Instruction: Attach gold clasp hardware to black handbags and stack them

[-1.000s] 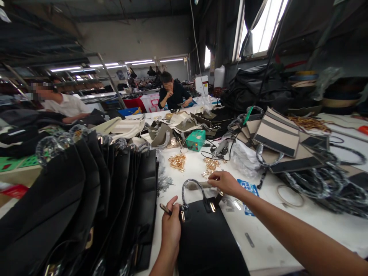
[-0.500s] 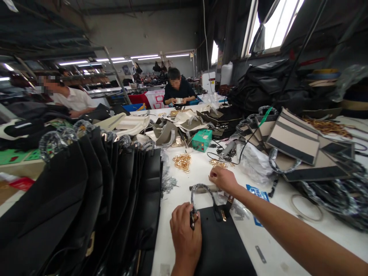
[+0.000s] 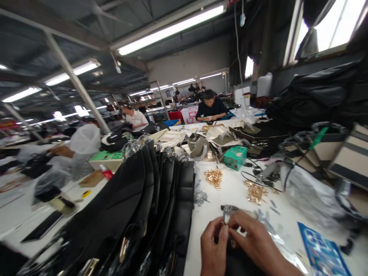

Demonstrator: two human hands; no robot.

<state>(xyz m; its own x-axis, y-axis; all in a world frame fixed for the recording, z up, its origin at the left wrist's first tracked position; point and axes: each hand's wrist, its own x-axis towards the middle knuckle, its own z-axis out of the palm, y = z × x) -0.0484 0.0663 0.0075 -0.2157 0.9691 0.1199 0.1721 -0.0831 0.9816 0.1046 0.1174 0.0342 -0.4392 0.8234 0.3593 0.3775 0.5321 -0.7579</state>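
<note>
— Where are my hands right now?

— Both are low at the near edge of the bench, close together. Your left hand and your right hand meet fingertip to fingertip, and both are pinched on the handle, which is wrapped in clear plastic and arches up just above your fingers.

— And the bag it belongs to?

— The black bag lies flat under your hands. They cover most of it, so only a dark strip shows between your wrists. The picture is blurred there, so I cannot tell where the handle joins it.

— What sits around me?

— To your left, touching the bench edge, a row of black bags stands upright, packed one against the next. Beyond your hands lie gold fittings in a heap, with a second heap to the right of it, the two apart. Farther back sits a green box. To the near right a blue card lies flat, with a clear plastic bag just beyond it.

— Anyone else?

— A person in a black top sits at the far end of the bench, and a person in a white shirt sits farther left.
</note>
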